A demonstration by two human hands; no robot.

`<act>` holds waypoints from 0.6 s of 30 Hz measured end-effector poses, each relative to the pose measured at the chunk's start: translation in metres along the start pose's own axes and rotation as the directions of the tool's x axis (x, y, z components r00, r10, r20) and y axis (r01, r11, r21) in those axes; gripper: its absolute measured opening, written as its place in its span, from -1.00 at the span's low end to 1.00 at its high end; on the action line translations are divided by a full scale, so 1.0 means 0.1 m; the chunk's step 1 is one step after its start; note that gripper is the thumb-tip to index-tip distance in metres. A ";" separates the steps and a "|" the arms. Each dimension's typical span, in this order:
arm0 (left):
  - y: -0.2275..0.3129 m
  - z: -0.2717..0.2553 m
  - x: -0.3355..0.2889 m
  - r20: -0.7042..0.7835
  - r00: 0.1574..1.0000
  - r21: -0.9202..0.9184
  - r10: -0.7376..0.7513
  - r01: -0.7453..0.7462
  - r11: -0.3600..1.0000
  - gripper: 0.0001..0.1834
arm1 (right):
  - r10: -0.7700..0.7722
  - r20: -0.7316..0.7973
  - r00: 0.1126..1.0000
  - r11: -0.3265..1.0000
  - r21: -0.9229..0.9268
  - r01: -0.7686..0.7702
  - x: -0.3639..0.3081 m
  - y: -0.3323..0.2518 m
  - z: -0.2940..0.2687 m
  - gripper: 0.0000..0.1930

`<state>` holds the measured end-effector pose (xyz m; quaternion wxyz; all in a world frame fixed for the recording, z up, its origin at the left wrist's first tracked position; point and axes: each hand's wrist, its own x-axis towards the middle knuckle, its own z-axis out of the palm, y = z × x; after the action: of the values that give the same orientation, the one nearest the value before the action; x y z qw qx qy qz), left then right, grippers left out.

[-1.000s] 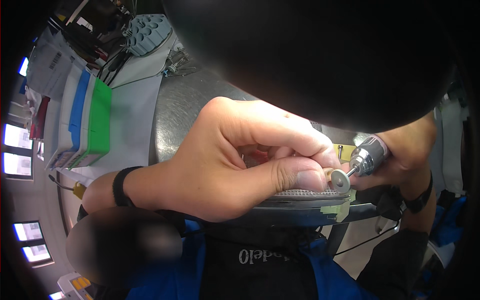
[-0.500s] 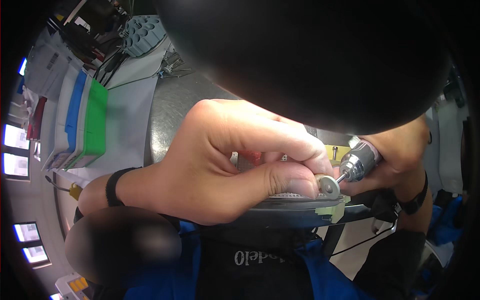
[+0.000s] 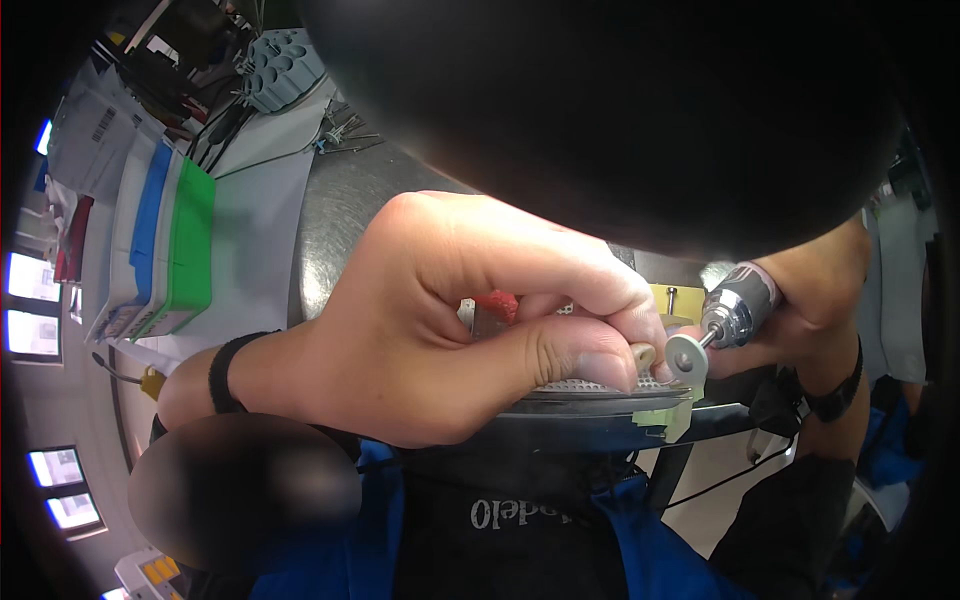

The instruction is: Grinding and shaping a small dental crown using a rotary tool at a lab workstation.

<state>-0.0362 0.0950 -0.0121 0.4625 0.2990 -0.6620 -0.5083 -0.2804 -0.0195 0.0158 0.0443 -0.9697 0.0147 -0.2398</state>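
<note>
My left hand (image 3: pixel 450 310) pinches a small tan piece (image 3: pixel 645 355) between thumb and forefinger. Only one rounded end of it shows past the fingertips. My right hand (image 3: pixel 800 300) is closed around a rotary handpiece (image 3: pixel 738 305) with a shiny metal nose. At the tip of its thin shank sits a pale grey disc (image 3: pixel 687 356), just right of the tan piece, with a slight gap between them. A large dark rounded shape (image 3: pixel 600 110) hides part of my right hand and forearm.
Beneath my hands lies a perforated metal plate (image 3: pixel 585 386), with a red object (image 3: pixel 497 304) behind my left fingers. Pale green tape (image 3: pixel 664 418) marks the bench edge. Green and blue bins (image 3: pixel 188 235) stand left; a grey-blue holder with holes (image 3: pixel 284 70) and thin-shanked bits (image 3: pixel 345 132) lie far left.
My right hand and the handpiece have shifted right and slightly up, taking the disc away from my left fingertips. The tan piece now shows more. My left hand has barely moved.
</note>
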 end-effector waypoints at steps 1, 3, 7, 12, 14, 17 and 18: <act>-0.01 -0.03 0.01 0.057 0.998 0.067 0.032 -0.035 0.997 -0.87 | 0.017 0.066 0.998 0.999 -0.038 -0.015 0.00 -0.01 -0.04 -0.52; -0.03 -0.02 0.01 0.017 1.000 0.030 0.026 -0.026 0.999 -0.88 | 0.024 0.104 0.994 0.998 -0.062 -0.018 -0.01 -0.01 -0.08 -0.51; -0.03 0.02 -0.02 -0.031 0.999 -0.021 -0.013 0.012 1.000 -0.89 | 0.060 0.182 0.982 0.998 -0.022 -0.057 -0.05 0.01 -0.07 -0.48; -0.05 0.02 -0.01 -0.014 1.000 -0.087 -0.019 0.018 0.996 -0.90 | 0.035 0.135 0.990 0.997 -0.077 -0.024 -0.04 0.00 -0.06 -0.44; -0.06 0.01 0.00 0.005 1.000 -0.049 0.005 -0.005 0.999 -0.90 | 0.034 0.134 0.990 0.999 -0.023 -0.032 -0.02 0.01 -0.07 -0.43; -0.06 0.01 0.00 -0.011 1.000 -0.051 0.011 -0.012 0.999 -0.87 | 0.038 0.134 0.990 0.999 0.000 -0.038 -0.01 0.01 -0.08 -0.42; -0.05 0.00 0.00 0.001 1.000 -0.037 0.014 -0.014 0.999 -0.87 | 0.031 0.125 0.992 0.999 -0.021 -0.029 -0.01 0.01 -0.08 -0.42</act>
<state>-0.0365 0.0932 -0.0173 0.4712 0.2855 -0.6549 -0.5172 -0.2853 -0.0209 0.0219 0.0392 -0.9829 0.0289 -0.1774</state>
